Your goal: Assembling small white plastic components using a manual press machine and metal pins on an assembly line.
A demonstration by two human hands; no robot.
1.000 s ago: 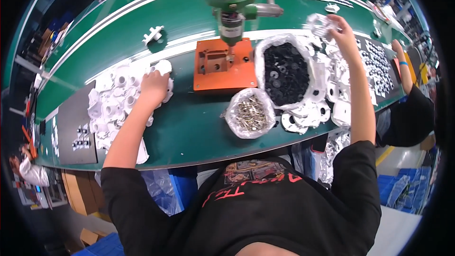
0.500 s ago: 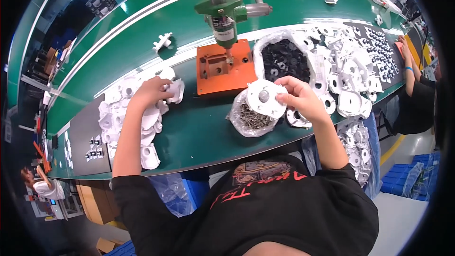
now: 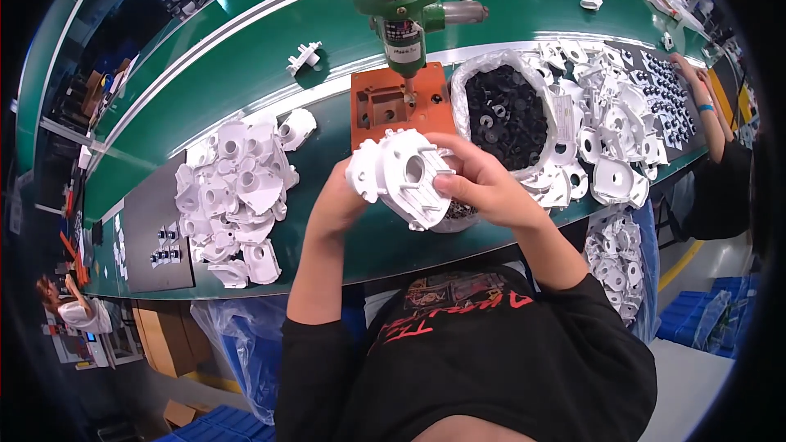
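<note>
Both my hands meet over the near part of the bench, in front of an orange fixture block [image 3: 368,86]. Between them is a white plastic housing [image 3: 415,168] with a round hole and several thin posts. My right hand [image 3: 491,184] grips its right side, thumb on the face that shows. My left hand [image 3: 337,200] is closed round a white piece at the left side, its fingers mostly hidden behind. Whether these are one part or two pressed together, I cannot tell. A bag of metal screws [image 3: 457,223] lies mostly hidden under my right hand.
A green press [image 3: 401,29] stands over the fixture. Left lies a heap of white housings [image 3: 237,188]; right are a bag of black parts [image 3: 503,115] and another white heap [image 3: 610,119]. One white part [image 3: 304,59] sits farther back. A co-worker's arm [image 3: 711,110] reaches in far right.
My left hand has come from the left heap to the middle with a white piece. My right hand has moved slightly left; the white part there is now turned to show posts.
</note>
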